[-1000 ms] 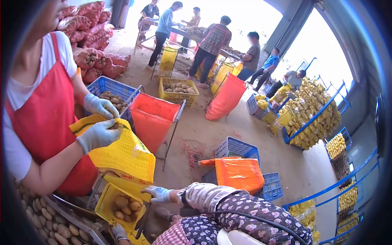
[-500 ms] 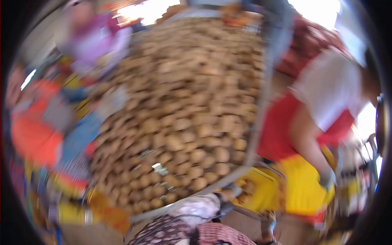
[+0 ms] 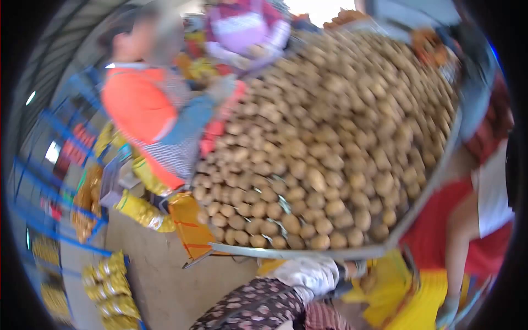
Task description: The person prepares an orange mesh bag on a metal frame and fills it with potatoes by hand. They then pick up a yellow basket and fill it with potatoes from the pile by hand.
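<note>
A large metal-edged table (image 3: pixel 352 253) bears a heap of round brown potatoes (image 3: pixel 316 179), with a few green-white scraps among them. Below its near edge my left arm, in a dark patterned sleeve and white cuff, reaches to the right. My left hand (image 3: pixel 356 268), in a greyish glove, is at the mouth of a yellow bag (image 3: pixel 385 280); its fingers are too blurred to read. Brownish contents show inside the bag beside the hand. My right hand is not in view.
Across the left side stands a co-worker in orange (image 3: pixel 137 104), another in purple (image 3: pixel 242 33) behind. At right, a co-worker's bare arm (image 3: pixel 462 242) reaches down near yellow bags. An orange bag (image 3: pixel 190 223) hangs at the table corner. Filled yellow bags (image 3: pixel 113 286) lie by blue rails (image 3: pixel 55 192).
The view has swung left, so the table and heap appear farther right and the blue rails have come into sight. My right hand has left the view.
</note>
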Tool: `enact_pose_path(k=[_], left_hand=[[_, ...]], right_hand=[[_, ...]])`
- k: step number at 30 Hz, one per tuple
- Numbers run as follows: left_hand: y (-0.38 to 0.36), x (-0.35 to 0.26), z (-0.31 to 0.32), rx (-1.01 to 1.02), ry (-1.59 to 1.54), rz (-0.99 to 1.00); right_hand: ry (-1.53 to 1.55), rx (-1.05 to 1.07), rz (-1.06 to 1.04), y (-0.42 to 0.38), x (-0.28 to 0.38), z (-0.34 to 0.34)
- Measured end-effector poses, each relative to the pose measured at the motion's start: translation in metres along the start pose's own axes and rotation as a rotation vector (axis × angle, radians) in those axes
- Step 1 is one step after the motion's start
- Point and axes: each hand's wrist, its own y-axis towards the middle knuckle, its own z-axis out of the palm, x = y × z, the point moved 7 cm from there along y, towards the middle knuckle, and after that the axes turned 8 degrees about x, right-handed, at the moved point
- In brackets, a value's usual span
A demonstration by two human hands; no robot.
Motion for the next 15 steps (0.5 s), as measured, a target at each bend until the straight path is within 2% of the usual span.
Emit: enact_pose_path(k=[3,5,6,7,8,10,12,13,15], left_hand=[[0.005,0.002,0.018,-0.132,-0.044,0.107],[0.001,0.021,0.009,-0.482,-0.350,0.298],[0.011,0.022,0.015,-0.041,-0.011,0.020],[-0.005,0.014,-0.009,-0.023,-0.007,-0.041],[0.003,0.034,0.002,-0.016,0.047,-0.119],[0.013,0.058,0.012,0.156,0.104,-0.202],[-0.003,0.046,0.001,0.246,0.049,-0.318],[-0.004,0.045,0.001,0.255,0.044,-0.319],[-0.010,0.045,0.003,0.229,0.017,-0.322]], right_hand=[[0.280,-0.135,0.104,-0.013,0.046,-0.028],[0.435,-0.224,0.189,0.006,0.071,-0.051],[0.486,-0.278,0.225,0.026,0.085,-0.063],[0.531,-0.225,0.344,0.063,0.058,-0.075],[0.594,-0.324,0.334,0.084,0.075,-0.083],[0.575,-0.284,0.432,0.115,0.092,-0.084],[0.498,-0.273,0.500,0.135,0.093,-0.091],[0.421,-0.249,0.550,0.141,0.091,-0.092],[0.464,-0.217,0.642,0.134,0.085,-0.091]])
